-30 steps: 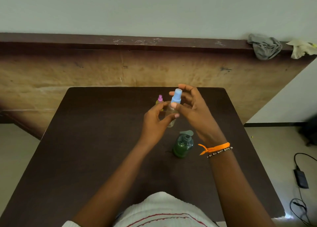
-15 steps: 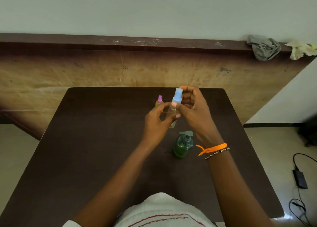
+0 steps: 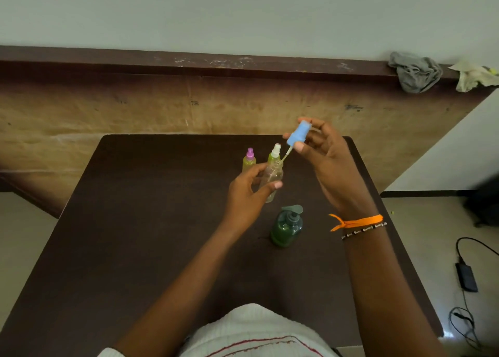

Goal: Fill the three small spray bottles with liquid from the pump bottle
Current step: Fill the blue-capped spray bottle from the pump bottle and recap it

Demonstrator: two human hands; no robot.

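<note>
**Pump bottle waiting while the last spray bottle is opened**

The pump bottle [image 3: 286, 227], dark green and standing upright on the tabletop [image 3: 135, 221], sits just in front of my hands, untouched.

My right hand [image 3: 328, 162] has lifted away from the clear bottle: half a second ago the blue spray cap [image 3: 299, 133] was seated on the neck, and now my thumb and fingers pinch it up and to the right, tilted, with its dip tube [image 3: 286, 155] trailing down so that only the tip is at the bottle mouth. My left hand [image 3: 249, 192] wraps the clear spray bottle [image 3: 272, 177], thumb across the front, holding it raised and looking empty.

Behind it stand two small spray bottles, one with a white cap [image 3: 275, 154], one with a pink cap [image 3: 249, 160], both showing yellow-green liquid, so I judge them filled.

With the cap nearly free, I judge the third bottle almost ready to fill. The cap needs setting down before I can work the pump.
</note>
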